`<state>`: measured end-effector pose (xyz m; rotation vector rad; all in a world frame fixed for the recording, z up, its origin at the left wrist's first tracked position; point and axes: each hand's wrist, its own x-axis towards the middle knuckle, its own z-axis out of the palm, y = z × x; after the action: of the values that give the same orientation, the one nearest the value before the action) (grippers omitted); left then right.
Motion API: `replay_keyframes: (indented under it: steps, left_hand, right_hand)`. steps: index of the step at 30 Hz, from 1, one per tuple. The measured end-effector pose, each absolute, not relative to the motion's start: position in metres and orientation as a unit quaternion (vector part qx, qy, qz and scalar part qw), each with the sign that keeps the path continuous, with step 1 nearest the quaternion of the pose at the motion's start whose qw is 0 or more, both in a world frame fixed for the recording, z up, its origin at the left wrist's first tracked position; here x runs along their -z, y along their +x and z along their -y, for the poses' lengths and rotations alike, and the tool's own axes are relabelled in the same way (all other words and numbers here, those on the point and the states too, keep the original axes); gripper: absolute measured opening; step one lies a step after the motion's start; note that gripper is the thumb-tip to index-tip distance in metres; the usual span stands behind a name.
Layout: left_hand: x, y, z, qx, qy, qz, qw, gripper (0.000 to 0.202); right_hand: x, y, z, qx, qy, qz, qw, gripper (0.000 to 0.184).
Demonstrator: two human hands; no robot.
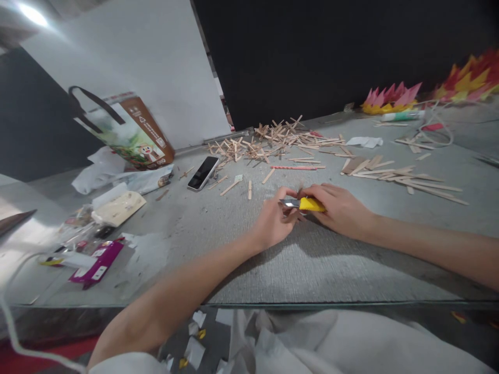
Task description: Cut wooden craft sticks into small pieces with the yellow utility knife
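A yellow utility knife (312, 204) is gripped in my right hand (343, 210), its metal blade pointing left. Close beside the blade, my left hand (273, 221) has its fingers curled together. Whatever those fingers pinch is too small and covered to make out. Both hands meet low over the grey table (249, 270). Just beyond them lie several loose wooden craft sticks (250, 190) and a red-and-white striped pencil-like stick (292, 168).
A heap of wooden sticks (280, 137) spreads across the back, with more sticks (413, 179) at right. A phone (203, 173), a shopping bag (136, 130) and a purple box (97, 263) stand left. Pink and yellow paper petals (392, 98) sit far right.
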<state>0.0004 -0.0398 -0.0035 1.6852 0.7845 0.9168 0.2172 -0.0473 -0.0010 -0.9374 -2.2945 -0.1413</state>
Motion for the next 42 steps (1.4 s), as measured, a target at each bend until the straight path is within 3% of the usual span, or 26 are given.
replay_keyframes:
  steps: [42]
  left_hand:
    - [0.013, -0.001, 0.033, -0.361, 0.753, -0.329, 0.441, 0.025]
  right_hand:
    - [0.003, 0.214, 0.047, 0.024, -0.377, 0.871, 0.314, 0.025]
